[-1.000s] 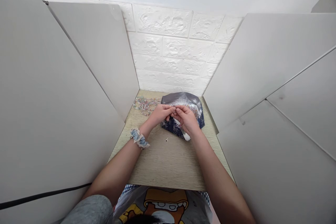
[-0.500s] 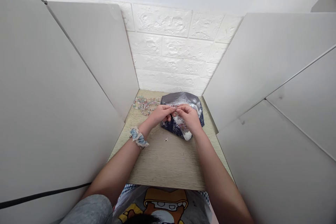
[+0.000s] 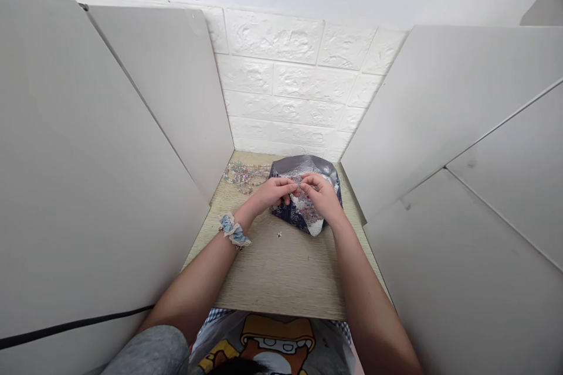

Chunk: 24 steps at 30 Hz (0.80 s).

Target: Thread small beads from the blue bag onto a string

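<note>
Over a dark blue and silver bag (image 3: pixel 303 163), my left hand (image 3: pixel 276 192) and my right hand (image 3: pixel 322 194) are close together, each with thumb and forefinger pinched. What sits in the fingertips is too small to make out. Loose beads (image 3: pixel 308 208) in pink and clear tones lie in the bag's silvery opening, beneath my right hand. Strings of pastel beads (image 3: pixel 244 176) are spread on the table to the left of the bag. Nearer to me a tiny metallic piece (image 3: pixel 279 235) rests on the wood.
White panels stand to the left (image 3: pixel 145 70) and right (image 3: pixel 440 99) of the narrow wooden table (image 3: pixel 281 281). A white brick-patterned wall (image 3: pixel 290 82) closes off the back. A black cable (image 3: pixel 79 323) runs at lower left. A blue scrunchie (image 3: pixel 234 231) circles my left wrist.
My right hand has shifted slightly to the right, opening a small gap between the two hands' fingertips. The bag, bead strings and metallic piece stay in place.
</note>
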{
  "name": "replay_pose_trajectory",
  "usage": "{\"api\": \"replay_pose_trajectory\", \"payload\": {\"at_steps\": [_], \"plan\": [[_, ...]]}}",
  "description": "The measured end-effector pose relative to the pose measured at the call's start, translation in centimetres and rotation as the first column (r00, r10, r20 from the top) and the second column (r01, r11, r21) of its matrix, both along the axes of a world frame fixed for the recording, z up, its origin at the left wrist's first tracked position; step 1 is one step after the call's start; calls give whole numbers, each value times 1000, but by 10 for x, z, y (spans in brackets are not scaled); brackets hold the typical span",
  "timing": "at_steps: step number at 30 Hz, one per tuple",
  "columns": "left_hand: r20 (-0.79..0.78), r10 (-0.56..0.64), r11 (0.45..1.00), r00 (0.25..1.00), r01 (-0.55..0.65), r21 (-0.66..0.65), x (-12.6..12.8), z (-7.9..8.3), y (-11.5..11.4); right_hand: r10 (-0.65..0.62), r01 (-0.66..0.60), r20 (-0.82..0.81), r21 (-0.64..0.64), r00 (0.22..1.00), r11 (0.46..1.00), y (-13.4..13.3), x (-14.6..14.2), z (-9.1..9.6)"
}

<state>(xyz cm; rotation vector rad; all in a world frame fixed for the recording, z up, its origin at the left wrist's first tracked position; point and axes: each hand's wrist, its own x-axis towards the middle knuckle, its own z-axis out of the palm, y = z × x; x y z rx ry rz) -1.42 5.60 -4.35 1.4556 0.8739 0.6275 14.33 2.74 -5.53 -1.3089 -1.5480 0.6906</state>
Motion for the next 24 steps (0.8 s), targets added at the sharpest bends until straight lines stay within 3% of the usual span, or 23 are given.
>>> {"api": "replay_pose_trajectory", "payload": {"at_steps": [3, 6, 8, 12, 18, 22, 24], "plan": [[75, 17, 1000, 997, -16, -5, 0, 0, 0, 26, -14, 290, -45, 957, 999, -1, 4, -5], [128, 48, 999, 991, -48, -7, -1, 0, 2, 76, 12, 581, -146, 810, 989, -3, 7, -12], [130, 72, 997, 989, -73, 5, -2, 0, 2, 106, 54, 676, -212, 729, 976, -5, 7, -15], [93, 106, 994, 990, -109, 20, -1, -1, 3, 146, 92, 743, -269, 653, 959, -5, 5, -16], [88, 148, 988, 985, -151, 28, 1, -1, 2, 164, 114, 773, -292, 612, 950, -9, 0, -12], [71, 140, 989, 988, -143, 30, 1, 1, 1, 102, 115, 763, -225, 638, 967, -11, -2, -14], [57, 133, 990, 989, -135, 36, 1, 2, 1, 32, 93, 696, -140, 717, 986, -11, -2, -12]]}}
